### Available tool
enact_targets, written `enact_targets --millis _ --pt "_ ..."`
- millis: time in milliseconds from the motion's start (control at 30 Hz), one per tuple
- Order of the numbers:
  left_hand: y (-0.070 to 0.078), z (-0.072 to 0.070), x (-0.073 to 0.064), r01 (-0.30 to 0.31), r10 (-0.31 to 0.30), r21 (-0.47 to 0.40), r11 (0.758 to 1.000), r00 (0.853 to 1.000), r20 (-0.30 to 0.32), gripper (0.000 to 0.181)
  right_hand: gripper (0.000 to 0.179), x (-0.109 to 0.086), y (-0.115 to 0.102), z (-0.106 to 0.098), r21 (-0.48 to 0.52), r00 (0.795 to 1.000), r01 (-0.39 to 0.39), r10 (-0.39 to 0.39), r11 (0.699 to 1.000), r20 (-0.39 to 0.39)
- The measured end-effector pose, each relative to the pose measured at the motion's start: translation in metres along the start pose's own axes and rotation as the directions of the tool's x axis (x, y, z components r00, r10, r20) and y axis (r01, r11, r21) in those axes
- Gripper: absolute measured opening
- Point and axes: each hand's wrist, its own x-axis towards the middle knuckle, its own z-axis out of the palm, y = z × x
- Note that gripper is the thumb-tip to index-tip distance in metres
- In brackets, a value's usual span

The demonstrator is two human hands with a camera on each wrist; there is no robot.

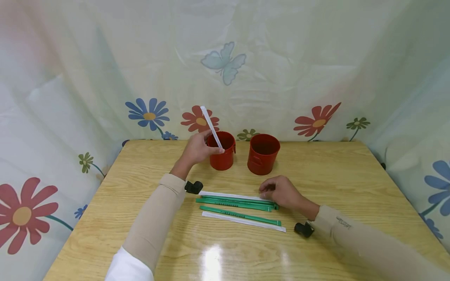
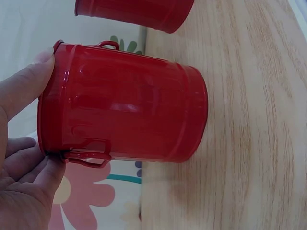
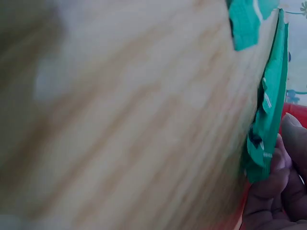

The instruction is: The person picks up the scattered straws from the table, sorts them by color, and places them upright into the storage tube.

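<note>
White straws [image 1: 243,221] number three; left fingers [image 2: 26,86] grip one of two buckets [image 2: 129,103]; right fingers [image 1: 270,182], hold unclear

slim white packet [image 1: 211,125] tilted at mouth of left red bucket [image 1: 223,160]

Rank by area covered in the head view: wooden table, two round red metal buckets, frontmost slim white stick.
1. Wooden table
2. Left bucket and right bucket: close, left partly hidden; unranked
3. White stick

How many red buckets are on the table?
2. One bucket has the left hand on its rim; the other bucket stands to its right.
</note>
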Motion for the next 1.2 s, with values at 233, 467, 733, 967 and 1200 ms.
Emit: enact_targets --millis 233,467,733,967,1200 --pt "0.001 0.001 0.000 -0.003 0.003 -0.009 1.000 1.000 0.010 0.079 0.007 0.000 -0.004 0.004 -0.022 0.999 0.024 -0.023 0.999 0.038" --pt "0.001 0.001 -0.002 0.023 -0.023 -0.040 0.999 1.000 0.018 0.078 0.009 0.000 -0.007 0.003 -0.102 0.991 0.071 -0.058 0.992 0.124" --pt "0.001 0.001 -0.002 0.013 -0.013 -0.021 1.000 1.000 0.009 0.076 0.009 0.001 -0.009 0.004 -0.206 0.976 0.137 -0.096 0.969 0.198" --pt "0.001 0.002 -0.001 0.014 -0.014 -0.030 0.999 1.000 0.010 0.076 0.013 -0.001 -0.009 -0.004 -0.227 0.962 0.218 -0.169 0.949 0.214" --pt "0.002 0.000 -0.001 -0.003 0.003 -0.031 1.000 1.000 0.013 0.073 0.010 -0.004 -0.017 -0.019 -0.103 0.961 0.245 -0.226 0.964 0.161"
